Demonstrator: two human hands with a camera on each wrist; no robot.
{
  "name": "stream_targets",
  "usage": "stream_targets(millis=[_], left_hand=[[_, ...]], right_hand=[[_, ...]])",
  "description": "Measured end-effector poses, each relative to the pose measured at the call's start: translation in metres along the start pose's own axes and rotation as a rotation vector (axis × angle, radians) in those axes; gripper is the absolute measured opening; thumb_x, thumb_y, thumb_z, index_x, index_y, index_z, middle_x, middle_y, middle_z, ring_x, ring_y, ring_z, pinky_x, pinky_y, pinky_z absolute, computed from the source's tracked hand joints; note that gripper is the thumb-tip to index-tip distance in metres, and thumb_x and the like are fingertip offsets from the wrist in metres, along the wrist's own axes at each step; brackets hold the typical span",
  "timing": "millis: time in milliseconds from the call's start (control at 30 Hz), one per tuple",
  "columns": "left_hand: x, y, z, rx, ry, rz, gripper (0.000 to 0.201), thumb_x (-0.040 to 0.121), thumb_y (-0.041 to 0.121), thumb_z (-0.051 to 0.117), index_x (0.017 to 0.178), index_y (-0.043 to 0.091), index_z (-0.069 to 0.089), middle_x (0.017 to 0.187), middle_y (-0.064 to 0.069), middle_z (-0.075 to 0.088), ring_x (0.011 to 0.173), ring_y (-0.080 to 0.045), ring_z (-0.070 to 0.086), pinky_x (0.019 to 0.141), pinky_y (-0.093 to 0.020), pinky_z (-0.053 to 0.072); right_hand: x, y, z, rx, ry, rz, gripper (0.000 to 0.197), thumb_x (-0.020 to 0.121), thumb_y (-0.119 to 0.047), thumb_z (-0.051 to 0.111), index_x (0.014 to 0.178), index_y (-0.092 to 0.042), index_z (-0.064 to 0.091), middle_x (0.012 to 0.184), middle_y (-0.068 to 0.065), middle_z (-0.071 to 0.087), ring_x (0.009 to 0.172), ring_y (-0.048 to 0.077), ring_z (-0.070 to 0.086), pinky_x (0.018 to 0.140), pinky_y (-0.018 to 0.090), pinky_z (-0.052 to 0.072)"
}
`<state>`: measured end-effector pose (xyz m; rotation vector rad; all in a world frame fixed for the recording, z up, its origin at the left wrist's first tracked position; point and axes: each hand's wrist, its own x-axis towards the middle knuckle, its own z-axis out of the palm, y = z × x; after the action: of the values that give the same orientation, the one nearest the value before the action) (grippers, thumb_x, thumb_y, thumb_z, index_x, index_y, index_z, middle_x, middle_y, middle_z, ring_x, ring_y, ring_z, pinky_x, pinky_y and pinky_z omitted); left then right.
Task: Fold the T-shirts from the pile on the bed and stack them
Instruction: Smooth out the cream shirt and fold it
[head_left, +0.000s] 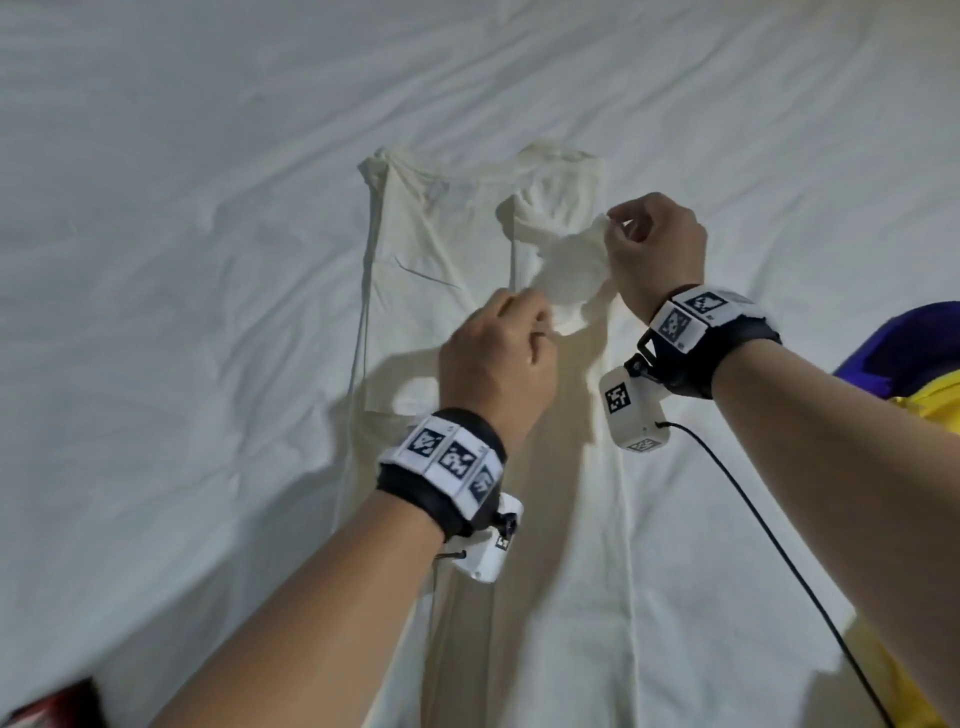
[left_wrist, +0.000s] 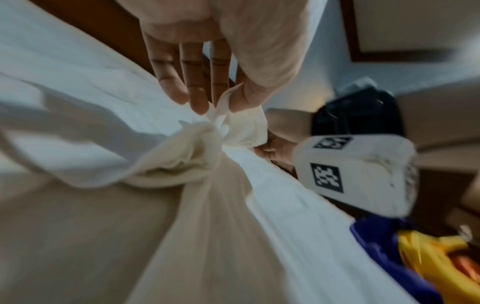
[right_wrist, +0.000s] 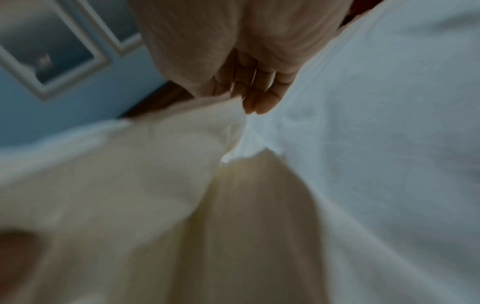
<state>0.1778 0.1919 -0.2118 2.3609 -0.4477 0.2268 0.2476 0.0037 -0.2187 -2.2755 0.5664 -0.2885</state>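
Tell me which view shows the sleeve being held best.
Head view: both hands pinch the bunched sleeve above the shirt. Left wrist shows its fingers on the sleeve, blurred. Right wrist is blurrier.

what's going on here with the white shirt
A person is partway through folding a cream T-shirt spread on the white bed sheet. The left hand and right hand each pinch the bunched sleeve, lifting it above the shirt. Purple and yellow clothes wait at the right edge.
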Motion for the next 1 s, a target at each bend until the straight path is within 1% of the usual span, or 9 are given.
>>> stream_targets(millis=[67,167,233,367,500,633,800,900,1000], left_hand=[[-0.006,-0.015,-0.015,-0.100,0.054,-0.061,0.006,0.084,0.012,0.067,0.087,0.018,0.066,0.085,0.005,0.066,0.066,-0.020,0.061,0.060,-0.036,0.054],[-0.022,-0.039,-0.034,-0.157,0.079,-0.082,0.005,0.081,0.015,0.071,0.084,0.019,0.069,0.084,0.007,0.067,0.067,-0.018,0.063,0.061,-0.039,0.055],[-0.031,-0.052,-0.040,-0.183,0.054,-0.100,0.006,0.079,0.013,0.071,0.083,0.018,0.071,0.083,0.007,0.067,0.067,-0.018,0.064,0.060,-0.039,0.055],[-0.046,-0.070,-0.042,-0.136,-0.016,-0.092,0.010,0.077,0.011,0.069,0.081,0.017,0.074,0.082,0.006,0.066,0.066,-0.019,0.063,0.058,-0.039,0.055],[-0.055,-0.077,-0.041,0.000,-0.086,-0.033,0.013,0.072,0.006,0.071,0.080,0.017,0.073,0.082,0.003,0.066,0.072,-0.024,0.063,0.060,-0.041,0.055],[-0.060,-0.086,-0.040,0.159,-0.144,-0.008,0.020,0.069,0.002,0.077,0.080,0.018,0.073,0.082,0.003,0.064,0.076,-0.027,0.061,0.060,-0.041,0.054],[-0.056,-0.073,-0.045,0.270,-0.243,-0.066,0.016,0.081,0.025,0.055,0.077,0.019,0.070,0.084,0.004,0.063,0.082,-0.027,0.056,0.077,-0.045,0.049],[-0.039,-0.055,-0.040,0.296,-0.271,-0.229,0.039,0.091,0.041,0.034,0.095,0.019,0.067,0.097,-0.003,0.064,0.094,-0.029,0.054,0.086,-0.046,0.043],[-0.028,-0.042,-0.021,0.460,-0.368,-0.215,0.053,0.101,0.053,0.028,0.137,0.021,0.052,0.138,-0.013,0.050,0.126,-0.033,0.044,0.102,-0.052,0.038]], right_hand=[[-0.016,-0.014,-0.009,0.158,0.063,0.057,0.011,0.092,-0.016,0.060,0.097,-0.019,0.069,0.072,-0.012,0.058,0.063,-0.002,0.058,0.061,0.007,0.044],[-0.046,-0.025,-0.019,0.384,0.120,0.160,0.004,0.089,-0.019,0.063,0.090,-0.021,0.066,0.082,-0.005,0.068,0.069,0.016,0.071,0.073,0.035,0.061],[-0.070,-0.026,-0.019,0.475,0.134,0.232,0.008,0.090,-0.016,0.064,0.096,-0.013,0.068,0.087,0.002,0.072,0.066,0.018,0.072,0.069,0.037,0.062],[-0.116,-0.011,-0.003,0.491,0.128,0.406,0.009,0.085,-0.011,0.066,0.093,-0.012,0.069,0.070,0.007,0.074,0.058,0.018,0.071,0.070,0.044,0.064],[-0.140,0.005,0.006,0.466,0.101,0.562,0.020,0.082,-0.027,0.070,0.101,-0.026,0.063,0.084,0.004,0.073,0.075,0.022,0.072,0.078,0.042,0.061],[-0.142,0.011,-0.001,0.366,0.037,0.584,0.036,0.086,-0.017,0.066,0.121,-0.023,0.059,0.095,-0.002,0.061,0.082,0.013,0.060,0.067,0.023,0.044],[-0.138,0.017,-0.003,0.230,-0.088,0.581,0.033,0.085,-0.021,0.067,0.118,-0.021,0.065,0.101,-0.003,0.064,0.099,0.020,0.060,0.084,0.031,0.047],[-0.137,0.018,-0.002,0.213,-0.133,0.577,0.027,0.085,-0.020,0.066,0.111,-0.022,0.067,0.092,-0.008,0.063,0.094,0.019,0.061,0.077,0.029,0.044],[-0.136,0.019,-0.002,0.221,-0.126,0.588,0.022,0.084,-0.019,0.065,0.105,-0.022,0.070,0.090,-0.006,0.067,0.092,0.020,0.063,0.072,0.028,0.044]])
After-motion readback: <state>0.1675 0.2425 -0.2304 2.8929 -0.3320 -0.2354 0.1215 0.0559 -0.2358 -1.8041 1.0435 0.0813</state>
